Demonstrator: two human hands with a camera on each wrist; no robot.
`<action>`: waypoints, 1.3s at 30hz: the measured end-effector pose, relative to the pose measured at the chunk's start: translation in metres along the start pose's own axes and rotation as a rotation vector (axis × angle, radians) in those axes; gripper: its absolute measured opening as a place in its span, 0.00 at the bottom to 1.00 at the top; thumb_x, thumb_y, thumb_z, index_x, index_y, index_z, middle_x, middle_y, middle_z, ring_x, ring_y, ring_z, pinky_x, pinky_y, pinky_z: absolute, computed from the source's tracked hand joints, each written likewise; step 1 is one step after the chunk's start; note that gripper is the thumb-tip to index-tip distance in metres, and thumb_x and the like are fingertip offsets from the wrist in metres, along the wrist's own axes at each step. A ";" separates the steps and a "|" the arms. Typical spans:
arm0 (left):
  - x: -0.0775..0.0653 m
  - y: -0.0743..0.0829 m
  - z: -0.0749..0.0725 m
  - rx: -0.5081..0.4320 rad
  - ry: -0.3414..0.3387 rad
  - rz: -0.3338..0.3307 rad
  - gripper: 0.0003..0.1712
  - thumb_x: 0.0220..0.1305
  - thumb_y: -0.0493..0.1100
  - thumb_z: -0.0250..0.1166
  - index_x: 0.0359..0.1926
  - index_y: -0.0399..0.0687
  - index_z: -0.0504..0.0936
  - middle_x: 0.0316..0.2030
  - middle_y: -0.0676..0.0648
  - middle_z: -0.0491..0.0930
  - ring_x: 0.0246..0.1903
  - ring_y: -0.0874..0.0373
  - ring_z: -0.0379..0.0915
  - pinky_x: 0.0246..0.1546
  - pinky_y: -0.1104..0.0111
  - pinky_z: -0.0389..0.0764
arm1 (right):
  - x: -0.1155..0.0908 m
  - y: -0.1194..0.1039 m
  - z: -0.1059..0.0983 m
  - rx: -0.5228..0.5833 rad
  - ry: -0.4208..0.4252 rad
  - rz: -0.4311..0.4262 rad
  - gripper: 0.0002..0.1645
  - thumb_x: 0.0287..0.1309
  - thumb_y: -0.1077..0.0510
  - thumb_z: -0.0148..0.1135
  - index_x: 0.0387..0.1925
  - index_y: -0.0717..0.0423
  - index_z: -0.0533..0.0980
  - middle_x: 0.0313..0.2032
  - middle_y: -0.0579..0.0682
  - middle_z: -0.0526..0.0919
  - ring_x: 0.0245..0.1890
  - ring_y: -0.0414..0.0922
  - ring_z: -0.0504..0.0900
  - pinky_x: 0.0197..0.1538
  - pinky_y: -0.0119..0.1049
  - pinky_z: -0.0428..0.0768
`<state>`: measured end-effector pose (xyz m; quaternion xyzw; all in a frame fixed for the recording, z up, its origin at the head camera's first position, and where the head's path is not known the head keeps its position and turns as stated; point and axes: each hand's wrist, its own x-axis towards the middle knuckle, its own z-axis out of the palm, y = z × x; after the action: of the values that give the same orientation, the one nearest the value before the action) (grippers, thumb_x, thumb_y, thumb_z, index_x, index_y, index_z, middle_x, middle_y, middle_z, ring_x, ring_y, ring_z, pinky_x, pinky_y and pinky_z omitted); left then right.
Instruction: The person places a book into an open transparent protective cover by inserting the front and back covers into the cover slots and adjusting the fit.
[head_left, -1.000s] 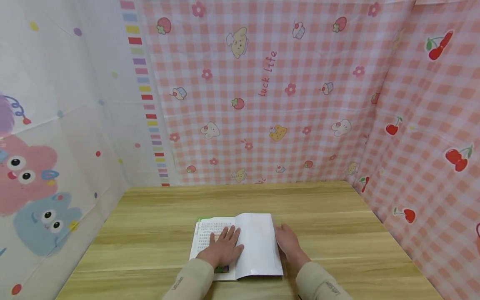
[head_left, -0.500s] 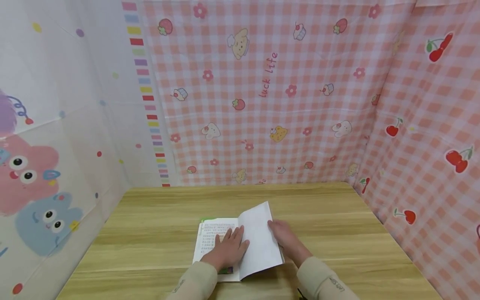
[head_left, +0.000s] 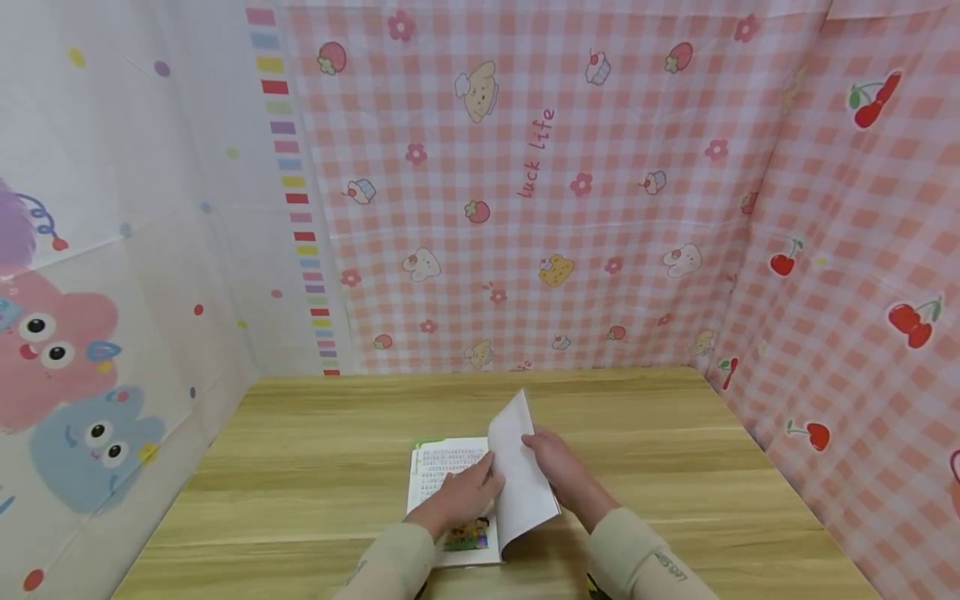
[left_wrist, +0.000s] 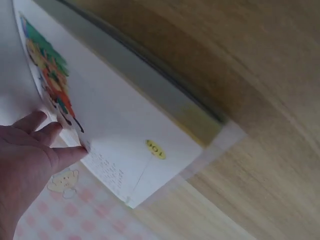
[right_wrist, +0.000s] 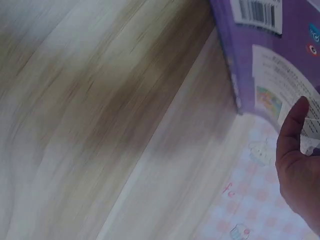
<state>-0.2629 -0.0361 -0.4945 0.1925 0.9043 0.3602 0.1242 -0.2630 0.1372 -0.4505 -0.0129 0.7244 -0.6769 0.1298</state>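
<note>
An open book (head_left: 450, 458) lies on the table, its left page printed with text and a colour picture (head_left: 468, 535). The right side, a blank white page (head_left: 519, 475), is raised and tilted up toward the spine. My left hand (head_left: 465, 496) rests over the left page by the fold, its fingers fairly straight and touching the paper. At the outer edge of the raised side, my right hand (head_left: 561, 471) grips the book, thumb on the white face. The right wrist view shows the purple back cover (right_wrist: 245, 55) with a barcode and a printed white sheet (right_wrist: 270, 87) beside the fingers.
The wooden table (head_left: 337, 417) extends around the book on all sides. Behind it hangs a pink checked cloth (head_left: 600, 225), with a white cartoon cloth (head_left: 187, 250) at left. A small dark and yellow item (head_left: 596, 587) shows by the right sleeve.
My right hand has gone from beside the book's edge to gripping its right side, raising it and bringing it leftward. My left hand has turned and shifted slightly right toward the fold.
</note>
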 end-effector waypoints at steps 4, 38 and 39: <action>0.000 0.001 -0.007 -0.104 0.115 0.060 0.36 0.73 0.50 0.48 0.72 0.33 0.51 0.71 0.30 0.53 0.68 0.38 0.46 0.65 0.36 0.48 | -0.001 -0.001 0.008 0.041 -0.085 -0.033 0.30 0.73 0.53 0.33 0.68 0.67 0.56 0.53 0.71 0.74 0.43 0.50 0.80 0.41 0.39 0.81; -0.015 -0.025 -0.048 -0.399 0.241 -0.143 0.20 0.69 0.43 0.55 0.34 0.28 0.83 0.23 0.36 0.86 0.17 0.56 0.80 0.20 0.68 0.82 | -0.005 0.051 0.037 -1.076 -0.156 -0.345 0.37 0.66 0.44 0.50 0.69 0.62 0.61 0.67 0.69 0.62 0.66 0.63 0.58 0.65 0.63 0.60; -0.017 -0.027 -0.048 -0.363 0.254 -0.150 0.20 0.68 0.43 0.56 0.30 0.29 0.83 0.21 0.38 0.85 0.15 0.57 0.78 0.17 0.69 0.81 | -0.005 0.054 0.037 -1.127 -0.159 -0.333 0.39 0.66 0.41 0.49 0.70 0.61 0.60 0.68 0.68 0.61 0.67 0.63 0.57 0.66 0.63 0.59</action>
<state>-0.2720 -0.0903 -0.4779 0.0521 0.8448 0.5281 0.0682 -0.2423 0.1069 -0.5044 -0.2440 0.9485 -0.1961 0.0490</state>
